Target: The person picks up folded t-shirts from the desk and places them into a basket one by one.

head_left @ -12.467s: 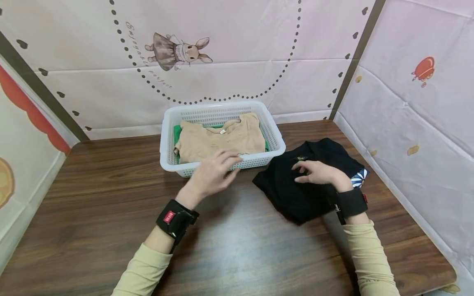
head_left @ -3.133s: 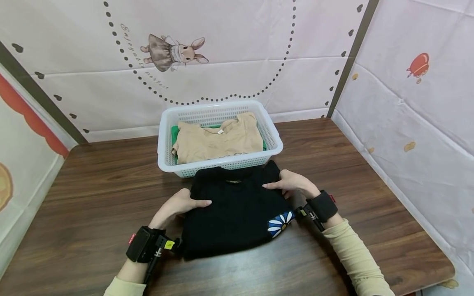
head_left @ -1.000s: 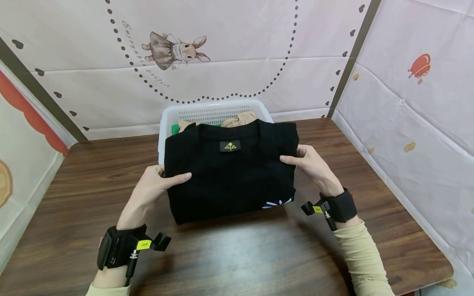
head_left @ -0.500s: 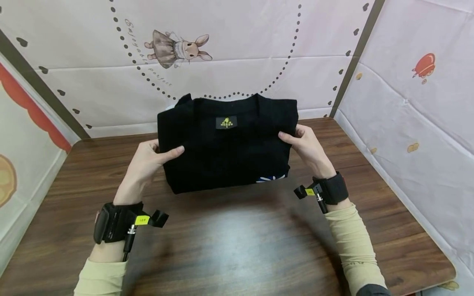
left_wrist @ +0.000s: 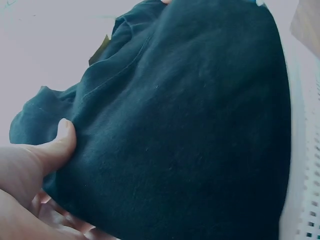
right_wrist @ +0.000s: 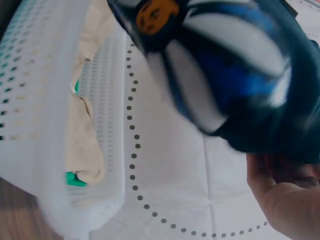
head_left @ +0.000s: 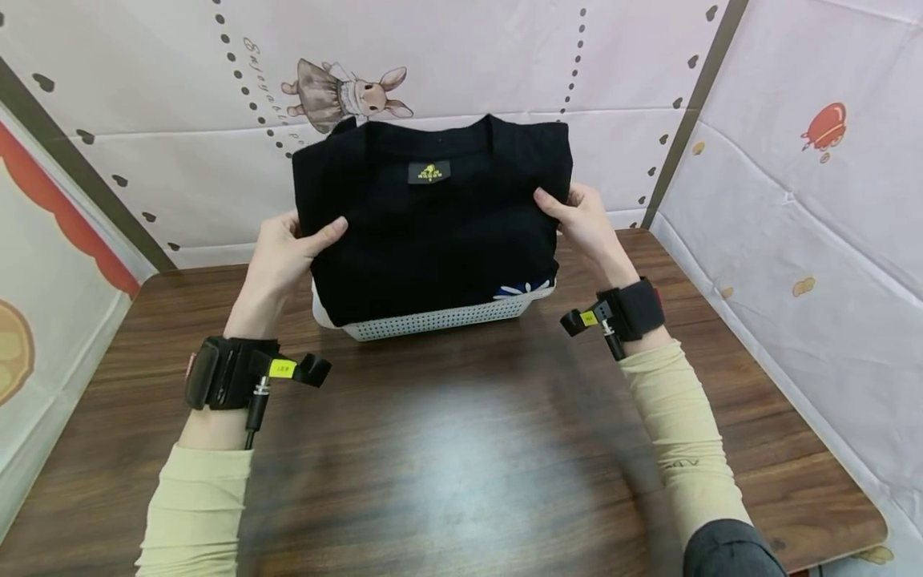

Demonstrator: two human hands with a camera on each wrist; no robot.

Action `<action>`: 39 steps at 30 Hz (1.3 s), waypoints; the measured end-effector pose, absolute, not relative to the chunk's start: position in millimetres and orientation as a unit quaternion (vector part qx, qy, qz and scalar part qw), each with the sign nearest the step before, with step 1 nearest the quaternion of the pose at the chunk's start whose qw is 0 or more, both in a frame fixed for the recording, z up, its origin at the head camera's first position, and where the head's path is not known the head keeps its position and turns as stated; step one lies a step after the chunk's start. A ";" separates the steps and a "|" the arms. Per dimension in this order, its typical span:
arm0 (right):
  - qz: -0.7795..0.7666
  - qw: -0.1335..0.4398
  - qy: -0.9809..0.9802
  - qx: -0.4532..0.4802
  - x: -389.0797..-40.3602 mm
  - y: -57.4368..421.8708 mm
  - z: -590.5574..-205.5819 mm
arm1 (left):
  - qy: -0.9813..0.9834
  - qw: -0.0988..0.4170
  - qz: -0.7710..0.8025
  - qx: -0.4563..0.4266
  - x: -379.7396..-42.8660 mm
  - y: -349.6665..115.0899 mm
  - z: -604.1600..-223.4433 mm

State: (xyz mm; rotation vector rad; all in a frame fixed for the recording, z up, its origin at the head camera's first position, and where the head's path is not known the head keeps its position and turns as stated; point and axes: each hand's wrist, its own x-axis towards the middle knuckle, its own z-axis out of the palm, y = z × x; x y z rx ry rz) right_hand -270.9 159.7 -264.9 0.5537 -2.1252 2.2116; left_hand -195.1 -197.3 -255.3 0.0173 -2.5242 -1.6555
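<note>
A folded black T-shirt with a neck label and a blue-and-white daisy print at its lower right hangs between my two hands. My left hand pinches its left side, thumb in front and fingers behind. On the right side my right hand grips it the same way. The shirt is held up in front of the white plastic basket and hides most of it in the head view. Inside the basket, the right wrist view shows a beige shirt and a bit of green cloth.
The brown wooden table stretches in front of the basket. A white printed cloth wall stands behind, and another wall closes off the right side.
Earlier the black shirt lay on the table right of the basket, then in front of it. Both hands have since lifted it and carried it up and forward over the basket.
</note>
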 end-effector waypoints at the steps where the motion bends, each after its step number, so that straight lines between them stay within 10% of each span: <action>1: 0.707 0.017 -0.684 0.179 -273.3 158.3 -262.7 | -0.832 0.072 -0.550 0.007 -197.8 -196.7 -254.0; 13: 0.686 0.049 -0.701 0.186 -303.5 143.9 -266.7 | -0.822 0.145 -0.550 0.018 -225.4 -196.2 -263.5; 39: 0.645 -0.006 -0.761 0.072 -329.8 126.3 -343.7 | -0.838 -0.008 -0.539 0.087 -251.1 -197.2 -321.8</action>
